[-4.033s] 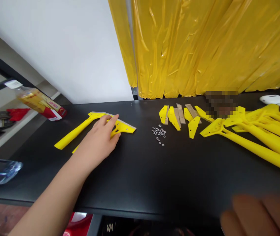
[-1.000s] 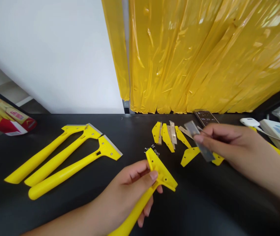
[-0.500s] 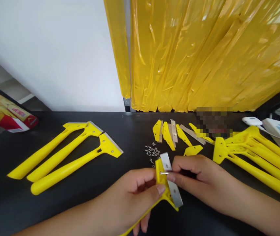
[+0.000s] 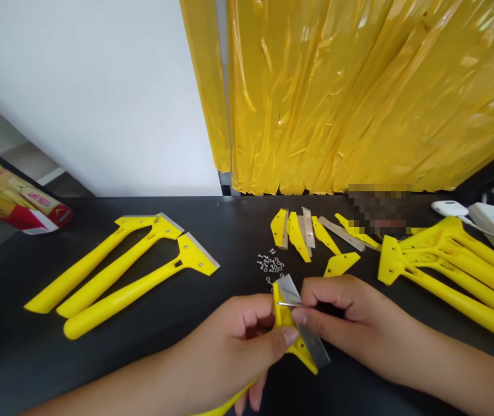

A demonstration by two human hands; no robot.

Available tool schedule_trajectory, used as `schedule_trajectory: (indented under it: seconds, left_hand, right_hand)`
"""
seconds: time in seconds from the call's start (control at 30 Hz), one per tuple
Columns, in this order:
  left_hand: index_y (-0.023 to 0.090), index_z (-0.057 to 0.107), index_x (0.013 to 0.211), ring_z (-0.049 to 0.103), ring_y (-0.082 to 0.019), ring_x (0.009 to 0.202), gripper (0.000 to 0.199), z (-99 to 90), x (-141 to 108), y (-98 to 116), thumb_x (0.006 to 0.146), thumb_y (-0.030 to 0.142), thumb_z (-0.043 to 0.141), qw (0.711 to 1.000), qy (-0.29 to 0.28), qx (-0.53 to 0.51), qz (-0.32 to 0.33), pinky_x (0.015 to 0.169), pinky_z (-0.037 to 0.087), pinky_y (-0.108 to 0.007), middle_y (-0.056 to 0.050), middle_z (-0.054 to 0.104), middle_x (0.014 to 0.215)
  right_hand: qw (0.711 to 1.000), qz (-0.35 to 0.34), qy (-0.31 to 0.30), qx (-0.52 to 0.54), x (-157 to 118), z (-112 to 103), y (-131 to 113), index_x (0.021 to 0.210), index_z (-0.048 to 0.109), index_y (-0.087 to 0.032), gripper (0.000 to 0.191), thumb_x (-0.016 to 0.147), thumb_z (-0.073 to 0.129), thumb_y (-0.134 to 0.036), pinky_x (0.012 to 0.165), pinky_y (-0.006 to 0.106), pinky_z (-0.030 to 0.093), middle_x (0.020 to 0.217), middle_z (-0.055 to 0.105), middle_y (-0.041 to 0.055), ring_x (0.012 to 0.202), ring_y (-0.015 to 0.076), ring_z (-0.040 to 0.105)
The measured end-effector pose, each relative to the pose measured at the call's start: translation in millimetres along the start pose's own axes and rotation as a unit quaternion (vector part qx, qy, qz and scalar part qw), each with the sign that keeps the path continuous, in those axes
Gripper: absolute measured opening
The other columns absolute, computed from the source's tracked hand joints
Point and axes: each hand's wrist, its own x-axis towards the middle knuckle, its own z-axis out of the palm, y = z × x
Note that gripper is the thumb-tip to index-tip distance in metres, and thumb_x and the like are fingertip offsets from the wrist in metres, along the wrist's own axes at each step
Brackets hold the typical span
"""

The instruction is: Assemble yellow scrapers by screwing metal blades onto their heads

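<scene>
From the head-worn camera, two bare hands meet over a smooth, matte black table [image 4: 164, 341]. The left hand [image 4: 247, 329] grips a yellow plastic scraper handle [image 4: 305, 355] just below its wide, flared head, thumb pressed on top. The right hand [image 4: 342, 306] pinches a slim, shiny metal rod [image 4: 290, 304] between thumb and forefinger; its tip reaches the head's upper end, though whether it enters a hole cannot be told. A flat, straight-edged grey steel blade [image 4: 316, 346] lies along that head, beside the right fingertips, and no screw can be made out holding it.

At the left, three scrapers [image 4: 198, 257] with long rounded grips lie fanned out, each edged with a blade; they look complete. The one in hand seems only partly put together. Plenty appears left: several bladeless handles [image 4: 455, 296] heap at the right, and behind the hands lie angular yellow plates [image 4: 278, 227] with small holes, loose strip blades [image 4: 308, 228], and a scatter of tiny metal screws and washers [image 4: 270, 263].

Beyond hangs a glossy, crinkled yellow plastic sheet [image 4: 337, 86], next to a plain white panel [image 4: 91, 92].
</scene>
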Motion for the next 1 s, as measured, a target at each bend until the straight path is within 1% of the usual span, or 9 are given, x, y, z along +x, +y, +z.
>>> schedule_trajectory:
  seconds: [0.17, 0.27, 0.3, 0.37, 0.47, 0.6, 0.8, 0.87, 1.0]
  left_hand:
    - [0.023, 0.063, 0.109, 0.053, -0.008, 0.043, 0.023, 0.8, 0.7, -1.1, 0.103, 0.045, 0.061, 1.000, 0.000, -0.015, -0.004, 0.035, 0.042, -0.011, 0.009, 0.050, 0.058]
    - [0.022, 0.063, 0.108, 0.053, -0.009, 0.041, 0.025, 0.8, 0.6, -0.1, 0.102, 0.047, 0.062, 0.999, 0.008, -0.029, -0.009, 0.034, 0.042, -0.011, 0.009, 0.051, 0.056]
    - [0.022, 0.064, 0.109, 0.054, -0.008, 0.041, 0.026, 0.5, 0.6, 0.4, 0.103, 0.047, 0.062, 0.999, 0.006, -0.031, -0.009, 0.034, 0.042, -0.011, 0.008, 0.056, 0.058]
    - [0.021, 0.066, 0.111, 0.055, -0.006, 0.041, 0.028, -0.4, 0.7, 1.4, 0.102, 0.048, 0.063, 0.999, -0.008, -0.032, -0.008, 0.035, 0.043, -0.010, 0.002, 0.068, 0.072]
    - [0.021, 0.066, 0.107, 0.055, -0.004, 0.041, 0.031, -1.1, 1.2, 1.7, 0.101, 0.051, 0.064, 0.999, -0.016, -0.038, -0.007, 0.034, 0.042, -0.011, -0.004, 0.077, 0.092]
    - [0.021, 0.064, 0.101, 0.054, -0.005, 0.039, 0.029, -0.3, 1.7, 1.6, 0.100, 0.051, 0.064, 0.999, -0.011, -0.030, -0.011, 0.034, 0.041, -0.012, -0.003, 0.077, 0.089]
    - [0.021, 0.065, 0.106, 0.053, -0.006, 0.038, 0.029, -0.2, 0.6, 3.3, 0.099, 0.049, 0.063, 0.999, -0.014, -0.017, -0.027, 0.034, 0.041, -0.014, -0.002, 0.076, 0.084]
    - [0.020, 0.066, 0.101, 0.052, -0.006, 0.037, 0.030, -0.2, 0.4, 3.6, 0.100, 0.050, 0.062, 0.999, -0.013, -0.015, -0.032, 0.034, 0.042, -0.014, -0.001, 0.075, 0.080]
    - [0.020, 0.063, 0.081, 0.051, -0.007, 0.035, 0.036, 1.7, 0.5, 4.8, 0.101, 0.051, 0.060, 0.999, -0.012, 0.002, -0.038, 0.032, 0.042, -0.013, 0.003, 0.066, 0.063]
  right_hand:
    - [0.999, 0.011, -0.010, 0.037, 2.3, -0.4, 0.5, 0.077, 0.055, -0.020, 0.041, 0.099, 0.069, -0.051, 0.061, 0.027, 0.031, 0.072, 0.047, -0.0044, 0.068, 0.0130, 0.039]
    - [0.994, 0.032, -0.025, 0.103, 5.0, -1.9, 4.0, 0.078, 0.058, -0.020, 0.041, 0.096, 0.073, -0.053, 0.060, 0.027, 0.030, 0.072, 0.046, -0.0047, 0.067, 0.0125, 0.038]
    - [0.990, 0.041, -0.035, 0.133, 5.9, -2.2, 5.3, 0.078, 0.058, -0.019, 0.042, 0.095, 0.074, -0.054, 0.059, 0.027, 0.029, 0.071, 0.046, -0.0051, 0.066, 0.0121, 0.037]
    - [0.980, 0.052, -0.057, 0.182, 7.3, -2.6, 7.0, 0.078, 0.058, -0.019, 0.043, 0.094, 0.075, -0.056, 0.057, 0.026, 0.028, 0.067, 0.046, -0.0058, 0.063, 0.0113, 0.037]
    - [0.984, 0.033, -0.051, 0.168, 7.5, -2.4, 5.1, 0.078, 0.062, -0.019, 0.042, 0.094, 0.075, -0.055, 0.061, 0.025, 0.034, 0.070, 0.053, -0.0041, 0.065, 0.0119, 0.044]
    - [0.995, 0.010, -0.040, 0.094, 4.8, -2.5, -1.3, 0.082, 0.068, -0.019, 0.039, 0.098, 0.070, -0.054, 0.068, 0.027, 0.041, 0.078, 0.063, -0.0009, 0.073, 0.0149, 0.053]
    - [0.999, 0.009, -0.034, 0.041, 3.3, -3.5, -0.5, 0.074, 0.059, -0.020, 0.044, 0.098, 0.070, -0.054, 0.062, 0.026, 0.033, 0.072, 0.050, -0.0041, 0.069, 0.0131, 0.042]
    - [0.998, 0.012, -0.036, 0.050, 3.7, -1.9, 0.6, 0.076, 0.061, -0.020, 0.042, 0.098, 0.070, -0.055, 0.063, 0.027, 0.034, 0.074, 0.052, -0.0035, 0.070, 0.0136, 0.044]
    - [0.998, 0.001, -0.031, 0.059, 2.1, 5.7, -0.3, 0.082, 0.066, -0.020, 0.036, 0.102, 0.066, -0.050, 0.067, 0.027, 0.038, 0.078, 0.059, -0.0018, 0.073, 0.0144, 0.048]
